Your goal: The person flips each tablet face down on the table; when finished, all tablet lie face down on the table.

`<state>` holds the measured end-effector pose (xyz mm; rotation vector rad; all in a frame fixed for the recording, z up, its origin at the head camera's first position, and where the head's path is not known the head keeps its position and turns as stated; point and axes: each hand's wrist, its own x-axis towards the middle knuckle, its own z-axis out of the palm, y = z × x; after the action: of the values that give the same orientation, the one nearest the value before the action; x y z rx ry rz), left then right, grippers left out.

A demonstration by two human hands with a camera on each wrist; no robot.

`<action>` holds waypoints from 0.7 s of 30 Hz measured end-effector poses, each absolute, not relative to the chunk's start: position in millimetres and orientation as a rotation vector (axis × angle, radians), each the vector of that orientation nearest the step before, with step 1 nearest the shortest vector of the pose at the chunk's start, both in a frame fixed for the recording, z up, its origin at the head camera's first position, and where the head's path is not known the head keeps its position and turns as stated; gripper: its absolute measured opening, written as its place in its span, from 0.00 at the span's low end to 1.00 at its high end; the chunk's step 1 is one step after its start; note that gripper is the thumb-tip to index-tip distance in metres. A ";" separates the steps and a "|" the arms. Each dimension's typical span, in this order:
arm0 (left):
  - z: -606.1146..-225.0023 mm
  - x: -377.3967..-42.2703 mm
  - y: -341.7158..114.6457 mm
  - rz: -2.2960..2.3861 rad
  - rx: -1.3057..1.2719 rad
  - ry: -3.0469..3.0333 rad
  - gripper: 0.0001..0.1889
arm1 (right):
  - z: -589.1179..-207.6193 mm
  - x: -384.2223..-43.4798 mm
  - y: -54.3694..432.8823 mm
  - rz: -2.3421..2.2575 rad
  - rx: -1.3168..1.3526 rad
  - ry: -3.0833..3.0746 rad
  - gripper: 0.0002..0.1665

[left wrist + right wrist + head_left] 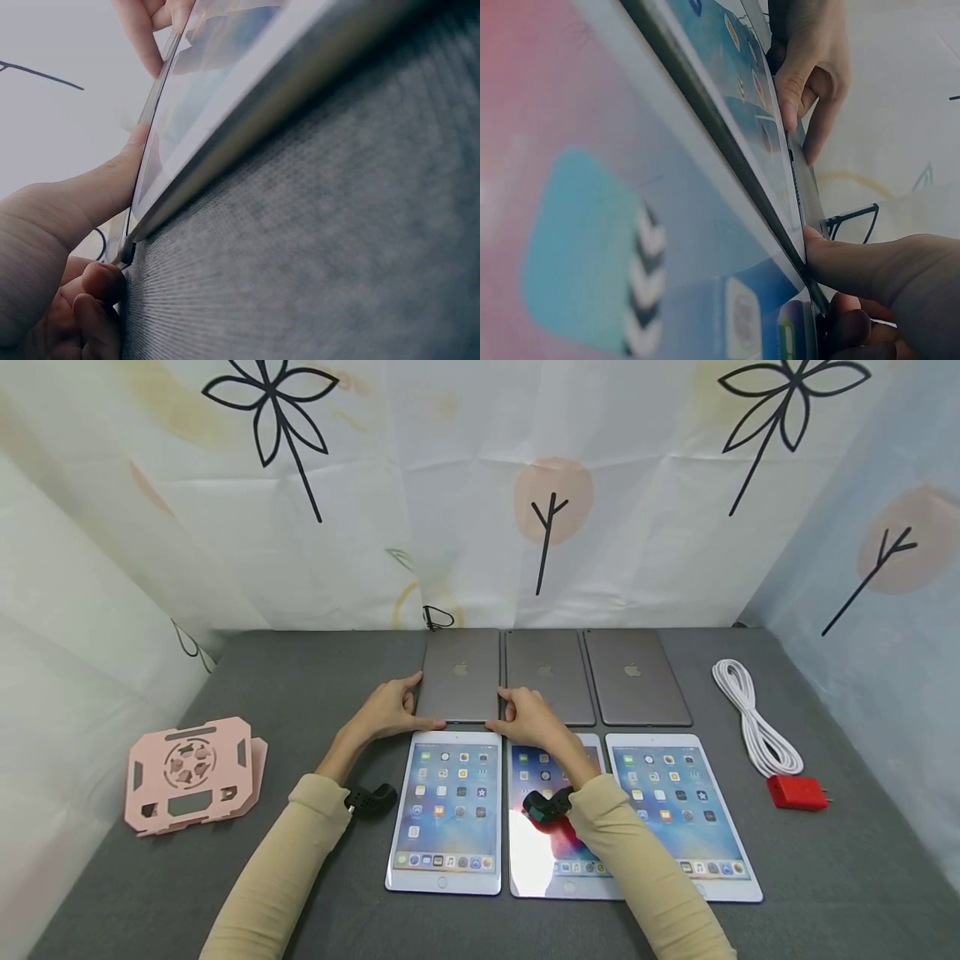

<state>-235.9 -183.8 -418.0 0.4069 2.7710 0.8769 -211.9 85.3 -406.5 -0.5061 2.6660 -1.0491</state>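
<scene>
A grey tablet (pixel 459 689) lies face down at the left end of the back row, an apple mark on its back. My left hand (pixel 386 706) grips its near left corner, the thumb along the near edge and a finger against the left side. At the near right corner my right hand (pixel 528 714) holds it the same way. Both thumbs show at that edge in the wrist views. Just below lies a white-framed tablet (pixel 446 810) with a lit screen. My right forearm passes over the middle lit tablet (pixel 528 860).
Two more face-down tablets, a middle one (pixel 551 681) and a right one (pixel 637 685), continue the back row. A third lit tablet (pixel 675 802) lies front right. Pink cases (pixel 191 772) sit left; a white cable (pixel 753 718) and red charger (pixel 797 792) lie right. A curtain (pixel 450 527) hangs behind.
</scene>
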 end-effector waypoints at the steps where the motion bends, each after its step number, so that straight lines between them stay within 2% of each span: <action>1: -417.9 -235.6 -183.6 0.880 0.406 2.770 0.58 | -406.3 -211.8 85.7 -1.052 -0.512 2.667 0.42; 21: -417.0 -230.0 -183.3 0.888 0.436 2.791 0.55 | -399.0 -198.3 100.0 -1.051 -0.614 2.655 0.35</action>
<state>-230.0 -183.3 -417.0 0.4359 2.7912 0.8884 -198.3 100.0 -399.0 -0.6139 2.6550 -1.0513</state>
